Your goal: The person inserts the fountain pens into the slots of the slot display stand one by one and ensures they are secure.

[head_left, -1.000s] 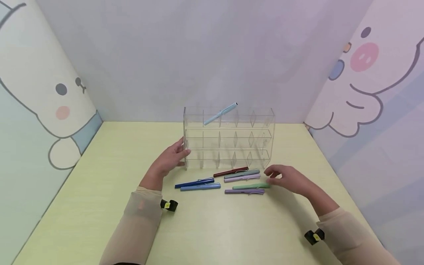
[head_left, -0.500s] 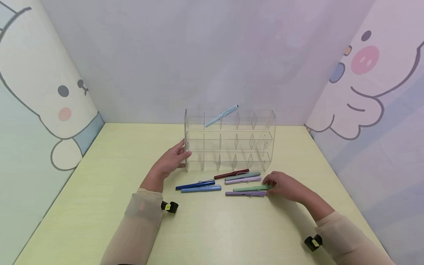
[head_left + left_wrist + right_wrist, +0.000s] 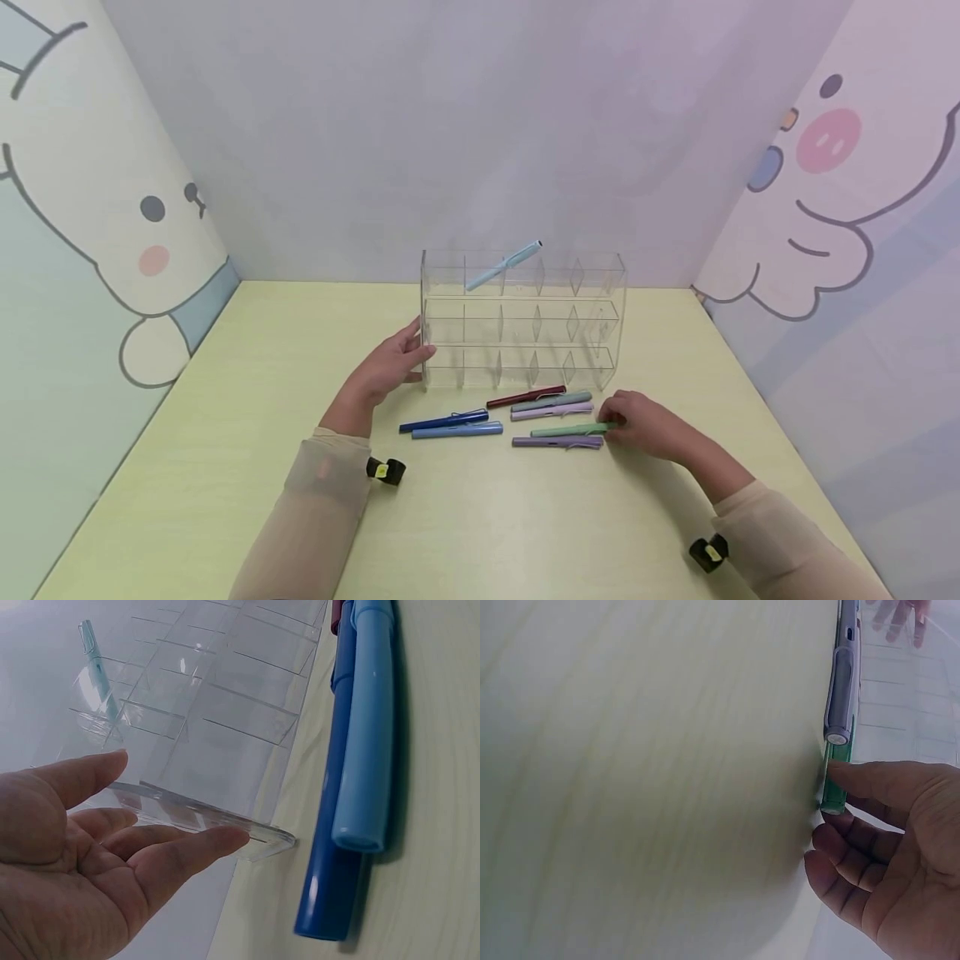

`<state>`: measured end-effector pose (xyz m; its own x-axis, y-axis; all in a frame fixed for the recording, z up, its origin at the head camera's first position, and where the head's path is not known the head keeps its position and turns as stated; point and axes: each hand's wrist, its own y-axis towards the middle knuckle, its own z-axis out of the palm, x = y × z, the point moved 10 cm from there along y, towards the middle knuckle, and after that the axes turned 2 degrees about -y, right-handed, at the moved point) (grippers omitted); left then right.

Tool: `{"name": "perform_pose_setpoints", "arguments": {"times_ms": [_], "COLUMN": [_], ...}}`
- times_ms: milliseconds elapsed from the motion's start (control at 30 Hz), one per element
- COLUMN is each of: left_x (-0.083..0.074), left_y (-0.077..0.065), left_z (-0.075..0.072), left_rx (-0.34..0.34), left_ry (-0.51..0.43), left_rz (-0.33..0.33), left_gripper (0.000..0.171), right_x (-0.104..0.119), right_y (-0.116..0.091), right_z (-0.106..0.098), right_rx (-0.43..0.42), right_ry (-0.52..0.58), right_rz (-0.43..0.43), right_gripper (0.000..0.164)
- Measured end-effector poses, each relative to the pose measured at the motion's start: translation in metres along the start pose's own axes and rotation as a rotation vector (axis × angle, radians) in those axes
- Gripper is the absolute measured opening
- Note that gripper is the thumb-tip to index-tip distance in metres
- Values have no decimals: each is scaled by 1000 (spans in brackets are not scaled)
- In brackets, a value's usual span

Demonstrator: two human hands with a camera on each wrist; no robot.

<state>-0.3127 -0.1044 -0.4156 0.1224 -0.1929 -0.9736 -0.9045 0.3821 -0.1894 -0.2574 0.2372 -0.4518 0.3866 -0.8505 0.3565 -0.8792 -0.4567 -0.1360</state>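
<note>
A clear acrylic pen rack (image 3: pixel 519 321) stands at the back with three tiers of compartments. My left hand (image 3: pixel 386 362) holds its left side panel, thumb in front and fingers along the outer side. My right hand (image 3: pixel 641 423) pinches the clip end of a light green pen (image 3: pixel 566 431) between thumb and fingers. In the right wrist view, the green pen (image 3: pixel 835 780) shows between thumb and forefinger, partly behind the purple pen (image 3: pixel 841 690). A light blue pen (image 3: pixel 504 266) leans slanted in the top tier.
In front of the rack lie a dark red pen (image 3: pixel 525 397), a grey-green pen (image 3: pixel 551 402) and a pale lilac pen (image 3: pixel 551 412). A dark blue pen (image 3: pixel 442 422) and a lighter blue pen (image 3: pixel 457 430) lie to the left. A wall rises behind the table.
My right hand has moved slightly left and down onto the green pen's end and now pinches it. The left hand stays at the rack; the view has shifted slightly.
</note>
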Motion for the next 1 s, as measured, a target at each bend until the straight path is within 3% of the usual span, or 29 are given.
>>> {"name": "perform_pose_setpoints", "arguments": {"times_ms": [233, 400, 767, 1000], "left_x": [13, 23, 23, 23], "left_y": [11, 18, 18, 18], "left_z": [-4, -6, -8, -8], "left_rx": [-8, -11, -23, -30], "left_ry": [-6, -23, 7, 17], "left_rz": [-3, 8, 22, 18], "left_gripper": [70, 70, 69, 69], "right_x": [-5, -8, -10, -10], "right_y": [-4, -9, -10, -8], "right_z": [-11, -24, -43, -56], "right_rx": [1, -39, -95, -177], "right_ry": [75, 167, 431, 601], "right_rz": [72, 65, 81, 72], "right_gripper": [11, 10, 21, 34]}}
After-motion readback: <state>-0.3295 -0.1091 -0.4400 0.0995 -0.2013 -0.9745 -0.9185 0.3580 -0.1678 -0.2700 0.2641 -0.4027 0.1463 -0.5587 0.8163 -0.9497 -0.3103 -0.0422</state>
